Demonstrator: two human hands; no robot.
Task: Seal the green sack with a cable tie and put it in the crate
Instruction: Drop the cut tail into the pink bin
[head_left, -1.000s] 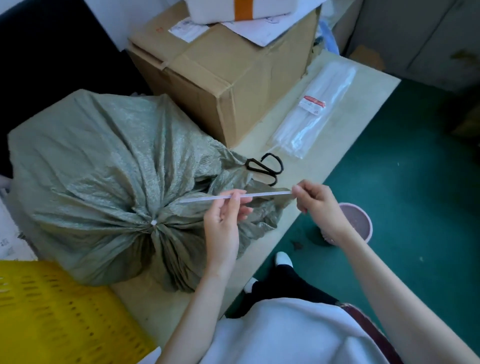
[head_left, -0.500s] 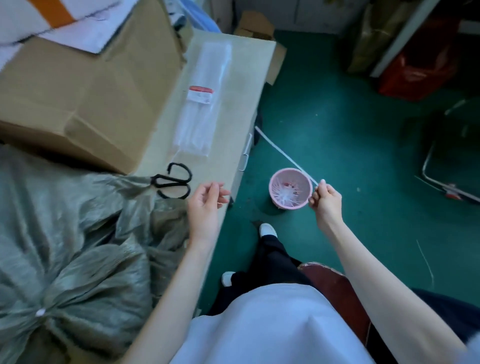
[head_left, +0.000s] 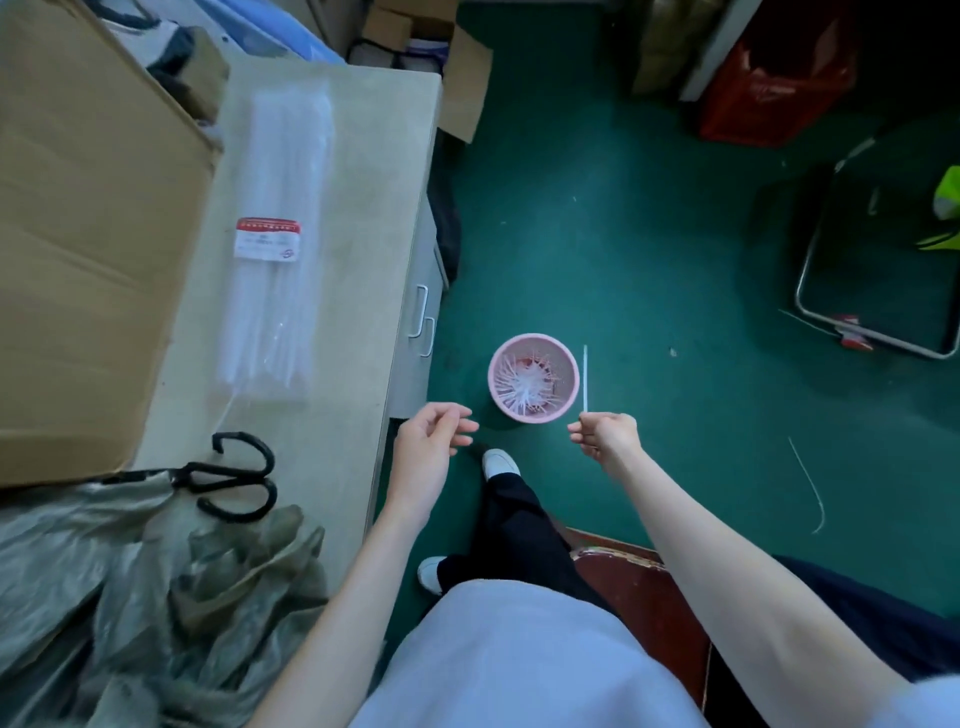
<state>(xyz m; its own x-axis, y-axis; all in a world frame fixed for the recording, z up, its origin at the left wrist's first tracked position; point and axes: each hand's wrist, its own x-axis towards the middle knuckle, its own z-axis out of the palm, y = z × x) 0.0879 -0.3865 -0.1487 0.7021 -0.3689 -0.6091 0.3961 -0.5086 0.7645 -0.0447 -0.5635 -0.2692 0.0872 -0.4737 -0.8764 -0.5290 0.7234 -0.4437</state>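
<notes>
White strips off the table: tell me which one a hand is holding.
The straight strip pinched in the right hand, beside the pink bin; the curved one lies loose on the floor.

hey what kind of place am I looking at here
Probably a small packing or stockroom: a cardboard box and a pack of cable ties on a worktable, a pink bin of offcuts on the floor.

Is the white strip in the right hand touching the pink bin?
Apart. In the head view the strip pinched by the right hand stands just right of the pink bin, with green floor showing between them.
</notes>
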